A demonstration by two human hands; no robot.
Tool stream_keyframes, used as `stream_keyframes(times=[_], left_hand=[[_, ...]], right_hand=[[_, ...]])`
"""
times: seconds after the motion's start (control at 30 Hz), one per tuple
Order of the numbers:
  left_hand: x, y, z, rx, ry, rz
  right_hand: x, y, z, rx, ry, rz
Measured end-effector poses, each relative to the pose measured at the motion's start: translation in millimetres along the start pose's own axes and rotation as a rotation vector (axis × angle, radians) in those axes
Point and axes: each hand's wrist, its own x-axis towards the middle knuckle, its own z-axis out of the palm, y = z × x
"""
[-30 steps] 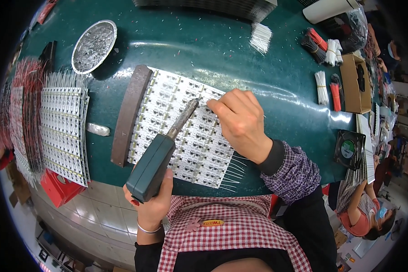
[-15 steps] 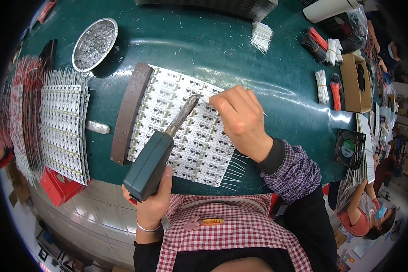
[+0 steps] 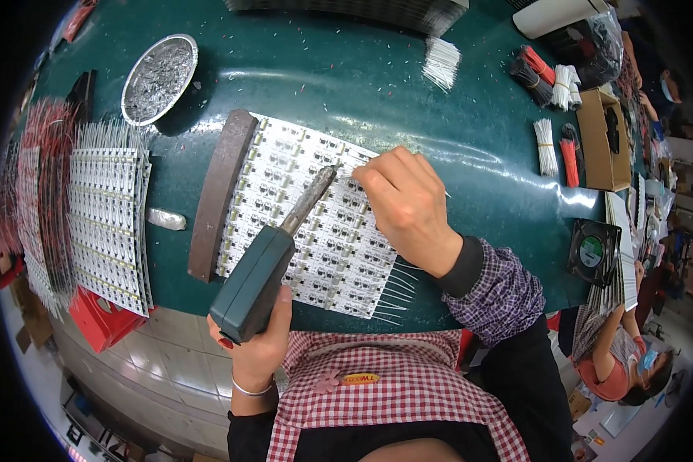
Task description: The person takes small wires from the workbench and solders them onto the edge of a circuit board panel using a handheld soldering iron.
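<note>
My left hand (image 3: 263,343) is wrapped round the handle of a dark green soldering gun (image 3: 252,281). Its tip rests at the upper middle of a white circuit board panel (image 3: 327,258), which carries rows of small parts. Right beside the tip, my right hand (image 3: 408,204) pinches a thin white wire, mostly hidden by the fingers; a bit of it sticks out past the hand. Several white wires (image 3: 393,296) trail from the panel's lower right edge. A brown bar (image 3: 219,204) lies along the panel's left side.
A metal bowl (image 3: 155,112) of silvery scraps stands far left, above stacked wired panels (image 3: 104,223) and a small silvery block (image 3: 166,219). White wires (image 3: 442,63) lie at the back. At right are wire bundles (image 3: 547,146), a cardboard box (image 3: 604,154) and a fan (image 3: 593,250); a co-worker (image 3: 620,366) sits beyond.
My right hand has shifted very slightly left, toward the soldering gun's tip. The gun and the panel have stayed almost where they were.
</note>
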Motion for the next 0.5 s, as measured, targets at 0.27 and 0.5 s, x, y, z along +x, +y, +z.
stream_keyframes(times=[0.27, 0.5], left_hand=[[8, 14, 6, -0.019, 0.052, -0.070], [15, 16, 5, 0.021, 0.007, 0.041]], right_hand=[[-3, 3, 4, 0.017, 0.011, -0.004], [3, -1, 1, 0.018, 0.040, 0.011]])
